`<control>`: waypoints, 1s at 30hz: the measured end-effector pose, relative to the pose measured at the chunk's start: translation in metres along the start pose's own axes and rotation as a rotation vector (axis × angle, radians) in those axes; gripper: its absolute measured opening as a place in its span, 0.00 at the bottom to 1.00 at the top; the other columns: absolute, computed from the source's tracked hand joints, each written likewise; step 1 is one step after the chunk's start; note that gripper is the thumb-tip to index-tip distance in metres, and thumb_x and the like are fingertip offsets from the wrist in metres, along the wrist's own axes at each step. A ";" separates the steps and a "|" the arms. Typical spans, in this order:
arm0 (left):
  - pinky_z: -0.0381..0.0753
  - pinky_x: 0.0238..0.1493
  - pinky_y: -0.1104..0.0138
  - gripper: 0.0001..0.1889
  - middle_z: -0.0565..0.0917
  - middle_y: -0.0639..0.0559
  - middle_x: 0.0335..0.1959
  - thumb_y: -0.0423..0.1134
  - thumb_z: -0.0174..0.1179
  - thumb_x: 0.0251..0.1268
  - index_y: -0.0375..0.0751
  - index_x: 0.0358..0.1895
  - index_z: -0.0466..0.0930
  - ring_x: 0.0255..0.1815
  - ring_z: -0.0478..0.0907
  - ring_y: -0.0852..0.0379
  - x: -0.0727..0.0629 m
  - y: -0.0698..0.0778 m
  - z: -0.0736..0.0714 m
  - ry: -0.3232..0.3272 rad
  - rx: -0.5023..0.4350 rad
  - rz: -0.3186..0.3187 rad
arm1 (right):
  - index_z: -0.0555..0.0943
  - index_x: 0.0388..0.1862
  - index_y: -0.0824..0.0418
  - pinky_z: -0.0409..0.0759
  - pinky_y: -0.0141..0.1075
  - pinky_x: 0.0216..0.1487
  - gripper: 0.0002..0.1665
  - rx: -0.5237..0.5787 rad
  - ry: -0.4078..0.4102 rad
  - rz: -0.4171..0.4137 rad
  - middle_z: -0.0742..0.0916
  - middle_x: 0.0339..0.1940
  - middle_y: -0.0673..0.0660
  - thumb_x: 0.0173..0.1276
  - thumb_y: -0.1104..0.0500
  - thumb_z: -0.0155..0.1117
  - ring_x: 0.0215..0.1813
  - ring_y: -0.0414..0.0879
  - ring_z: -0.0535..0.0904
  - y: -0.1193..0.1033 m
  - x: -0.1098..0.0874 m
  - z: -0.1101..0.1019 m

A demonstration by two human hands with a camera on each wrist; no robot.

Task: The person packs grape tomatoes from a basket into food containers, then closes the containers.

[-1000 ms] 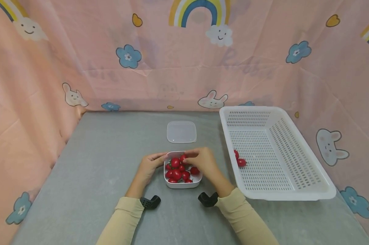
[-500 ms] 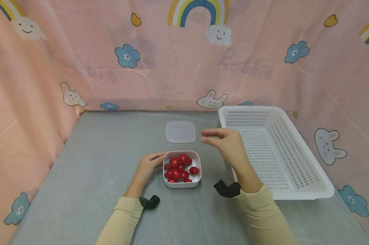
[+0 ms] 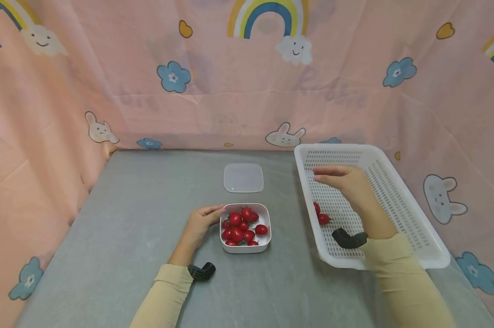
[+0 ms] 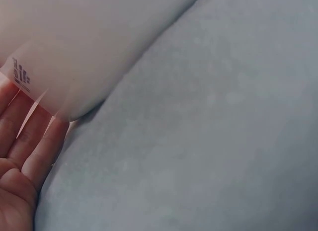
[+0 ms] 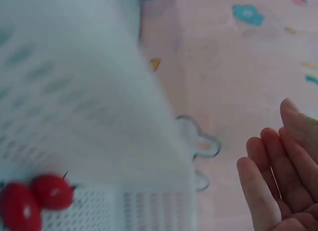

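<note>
A small white container (image 3: 245,249) of red cherry tomatoes (image 3: 236,234) stands on the table in the head view. My left hand (image 3: 201,223) rests against its left side, fingertips at the rim. The left wrist view has those fingers (image 4: 31,134) nearly straight along the white wall (image 4: 84,47). My right hand (image 3: 349,187) is over the white perforated basket (image 3: 390,182), fingers extended and holding nothing. Two cherry tomatoes (image 3: 323,219) lie by the basket's left wall, below that hand. The right wrist view shows the bare palm and relaxed fingers (image 5: 258,196) beside the basket wall (image 5: 99,116).
A clear flat lid (image 3: 243,178) lies behind the container. The basket stands at the right of the grey table (image 3: 148,191). A pink printed curtain (image 3: 214,109) hangs around the back and sides.
My right hand has left the container of tomatoes and moved right, over the basket, with nothing in it. The left hand has stayed at the container.
</note>
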State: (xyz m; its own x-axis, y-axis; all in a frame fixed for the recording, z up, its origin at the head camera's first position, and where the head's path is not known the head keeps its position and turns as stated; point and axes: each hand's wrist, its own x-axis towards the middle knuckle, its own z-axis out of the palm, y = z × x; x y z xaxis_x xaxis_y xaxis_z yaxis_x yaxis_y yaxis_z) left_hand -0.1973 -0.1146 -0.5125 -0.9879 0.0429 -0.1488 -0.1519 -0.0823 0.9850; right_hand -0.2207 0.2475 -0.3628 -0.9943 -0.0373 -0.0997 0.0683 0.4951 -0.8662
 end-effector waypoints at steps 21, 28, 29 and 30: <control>0.81 0.49 0.71 0.17 0.89 0.59 0.40 0.34 0.64 0.65 0.24 0.52 0.82 0.42 0.84 0.66 0.000 0.000 0.000 -0.015 0.009 -0.008 | 0.73 0.70 0.63 0.63 0.59 0.74 0.36 -0.049 -0.372 0.180 0.79 0.68 0.64 0.68 0.47 0.67 0.71 0.60 0.72 0.073 0.039 -0.014; 0.81 0.48 0.72 0.17 0.89 0.61 0.38 0.33 0.64 0.65 0.23 0.52 0.82 0.42 0.84 0.67 0.000 0.001 0.000 -0.011 0.000 -0.008 | 0.75 0.68 0.63 0.67 0.55 0.72 0.35 -0.092 -0.367 0.227 0.81 0.66 0.62 0.67 0.48 0.69 0.69 0.57 0.76 0.080 0.043 -0.007; 0.81 0.48 0.72 0.17 0.88 0.62 0.38 0.33 0.64 0.65 0.23 0.52 0.82 0.42 0.83 0.68 0.000 0.001 0.000 -0.011 0.000 -0.007 | 0.75 0.68 0.63 0.68 0.55 0.72 0.35 -0.098 -0.370 0.229 0.81 0.66 0.62 0.66 0.48 0.69 0.68 0.56 0.76 0.081 0.043 -0.006; 0.81 0.48 0.72 0.17 0.88 0.62 0.38 0.33 0.64 0.65 0.24 0.52 0.82 0.42 0.83 0.68 0.000 0.001 0.000 -0.011 0.001 -0.006 | 0.75 0.68 0.63 0.69 0.54 0.71 0.35 -0.102 -0.371 0.231 0.81 0.65 0.63 0.66 0.49 0.69 0.67 0.56 0.77 0.081 0.044 -0.005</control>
State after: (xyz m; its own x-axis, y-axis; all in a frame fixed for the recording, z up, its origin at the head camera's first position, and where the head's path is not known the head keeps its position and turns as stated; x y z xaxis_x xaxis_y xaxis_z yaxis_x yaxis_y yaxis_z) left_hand -0.1974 -0.1150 -0.5112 -0.9866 0.0546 -0.1540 -0.1581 -0.0811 0.9841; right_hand -0.2591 0.2905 -0.4345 -0.8559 -0.2155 -0.4701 0.2582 0.6095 -0.7495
